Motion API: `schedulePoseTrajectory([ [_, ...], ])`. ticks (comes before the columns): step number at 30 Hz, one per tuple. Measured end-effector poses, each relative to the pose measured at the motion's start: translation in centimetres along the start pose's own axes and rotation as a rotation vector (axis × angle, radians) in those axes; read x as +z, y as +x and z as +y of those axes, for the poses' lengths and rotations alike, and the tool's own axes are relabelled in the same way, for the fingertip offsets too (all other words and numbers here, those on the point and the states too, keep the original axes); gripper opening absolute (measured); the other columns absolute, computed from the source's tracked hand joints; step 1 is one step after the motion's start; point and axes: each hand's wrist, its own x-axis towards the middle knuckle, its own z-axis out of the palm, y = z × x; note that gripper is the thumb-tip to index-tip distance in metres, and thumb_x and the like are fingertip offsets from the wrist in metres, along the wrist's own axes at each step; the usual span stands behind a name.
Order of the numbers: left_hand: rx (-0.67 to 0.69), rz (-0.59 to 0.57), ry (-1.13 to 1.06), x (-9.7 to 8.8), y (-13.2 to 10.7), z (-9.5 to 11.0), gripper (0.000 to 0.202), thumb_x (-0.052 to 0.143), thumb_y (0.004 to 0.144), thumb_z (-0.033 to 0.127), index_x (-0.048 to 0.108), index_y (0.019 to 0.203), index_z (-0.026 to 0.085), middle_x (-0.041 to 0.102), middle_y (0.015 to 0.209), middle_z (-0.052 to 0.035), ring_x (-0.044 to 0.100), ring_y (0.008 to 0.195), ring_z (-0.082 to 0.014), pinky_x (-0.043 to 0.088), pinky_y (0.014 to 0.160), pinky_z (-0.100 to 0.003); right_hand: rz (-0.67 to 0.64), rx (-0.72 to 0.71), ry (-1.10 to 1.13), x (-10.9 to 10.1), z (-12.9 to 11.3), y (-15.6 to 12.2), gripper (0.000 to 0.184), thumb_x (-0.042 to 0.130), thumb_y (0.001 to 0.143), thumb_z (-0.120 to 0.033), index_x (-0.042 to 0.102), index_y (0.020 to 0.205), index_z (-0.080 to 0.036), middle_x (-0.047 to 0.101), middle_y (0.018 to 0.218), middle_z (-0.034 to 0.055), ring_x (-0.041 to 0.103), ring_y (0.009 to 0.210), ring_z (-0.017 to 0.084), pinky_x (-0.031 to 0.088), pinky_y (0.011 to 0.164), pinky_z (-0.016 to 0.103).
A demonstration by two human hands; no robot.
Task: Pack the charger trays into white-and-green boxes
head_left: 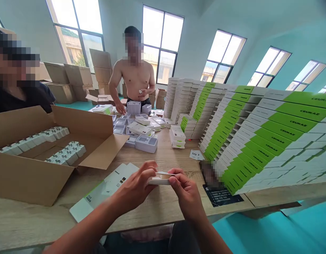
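Observation:
Between my hands, over the table's near side, is a white cardboard box (160, 181), seen edge-on with a gap along its facing side. My left hand (142, 181) grips its left end with curled fingers. At the other end, the thumb and fingers of my right hand (186, 192) pinch the box. What lies inside is too hard to make out. Flat white-and-green box sleeves (99, 194) rest on the table beneath and left of my left forearm.
An open brown carton (28, 180) with rows of white plug adapters (65, 155) stands at left. Tall stacks of white-and-green boxes (258, 141) line the right. Plastic trays (146, 144) lie mid-table. A shirtless person (136, 77) stands across; another person (20, 91) is at left.

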Motion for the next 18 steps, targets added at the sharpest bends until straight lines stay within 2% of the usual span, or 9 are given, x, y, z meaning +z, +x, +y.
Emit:
schedulePoseTrajectory([
  [3, 0.05, 0.085, 0.002, 0.9, -0.8, -0.1, 0.038, 0.06, 0.1, 0.013, 0.036, 0.123, 0.031, 0.056, 0.124, -0.0075, 0.069, 0.107, -0.0179, 0.061, 0.083, -0.033, 0.142, 0.137, 0.121, 1.4, 0.4, -0.2, 0.034, 0.07, 0.088, -0.051, 0.073, 0.079, -0.018, 0.064, 0.105, 0.0068, 0.062, 0.092, 0.02, 0.052, 0.082, 0.027],
  [6, 0.042, 0.051, 0.108, 1.4, -1.4, 0.2, 0.029, 0.056, 0.101, 0.011, 0.046, 0.121, 0.029, 0.059, 0.124, -0.0084, 0.07, 0.101, -0.0177, 0.061, 0.081, -0.03, 0.28, 0.204, 0.164, 2.6, 0.7, -0.4, 0.032, 0.073, 0.082, -0.046, 0.065, 0.069, -0.018, 0.063, 0.102, 0.0074, 0.059, 0.086, 0.019, 0.052, 0.076, 0.026],
  [9, 0.039, 0.049, 0.148, 1.5, -1.9, 0.4, 0.03, 0.055, 0.101, 0.01, 0.052, 0.126, 0.026, 0.064, 0.124, -0.0104, 0.07, 0.107, -0.0206, 0.062, 0.088, -0.033, 0.296, 0.198, 0.126, 3.2, 1.0, -0.6, 0.029, 0.071, 0.084, -0.044, 0.062, 0.075, -0.018, 0.063, 0.1, 0.007, 0.058, 0.078, 0.016, 0.052, 0.07, 0.026],
  [10, 0.043, 0.066, 0.141, 1.5, -2.0, 0.4, 0.031, 0.055, 0.101, 0.011, 0.052, 0.128, 0.025, 0.065, 0.124, -0.0112, 0.07, 0.109, -0.0214, 0.062, 0.091, -0.034, 0.298, 0.146, 0.107, 3.1, 1.2, -0.8, 0.025, 0.07, 0.086, -0.043, 0.063, 0.083, -0.019, 0.063, 0.103, 0.0072, 0.06, 0.08, 0.017, 0.053, 0.072, 0.027],
  [12, 0.048, 0.099, 0.132, 1.5, -2.2, 0.4, 0.03, 0.057, 0.101, 0.012, 0.054, 0.129, 0.023, 0.067, 0.124, -0.013, 0.069, 0.113, -0.0225, 0.061, 0.094, -0.034, 0.286, -0.05, 0.028, 2.5, 1.6, -1.1, 0.019, 0.067, 0.092, -0.038, 0.062, 0.099, -0.022, 0.065, 0.114, 0.0086, 0.065, 0.096, 0.02, 0.056, 0.084, 0.032],
  [15, 0.072, 0.107, 0.136, 1.3, -2.4, 0.4, 0.03, 0.06, 0.1, 0.013, 0.055, 0.129, 0.02, 0.067, 0.125, -0.0155, 0.069, 0.118, -0.0243, 0.061, 0.097, -0.035, 0.159, -0.377, -0.216, 1.2, 1.9, -1.3, 0.01, 0.062, 0.098, -0.024, 0.064, 0.108, -0.025, 0.066, 0.125, 0.0092, 0.064, 0.116, 0.023, 0.053, 0.099, 0.038],
  [18, 0.093, 0.104, 0.166, 1.4, -2.5, 0.6, 0.03, 0.06, 0.1, 0.013, 0.055, 0.129, 0.018, 0.068, 0.125, -0.0166, 0.069, 0.119, -0.0256, 0.061, 0.099, -0.037, 0.081, -0.463, -0.402, 0.5, 1.6, -1.1, 0.017, 0.057, 0.1, -0.017, 0.068, 0.108, -0.026, 0.069, 0.118, 0.0076, 0.068, 0.109, 0.02, 0.053, 0.095, 0.034],
])
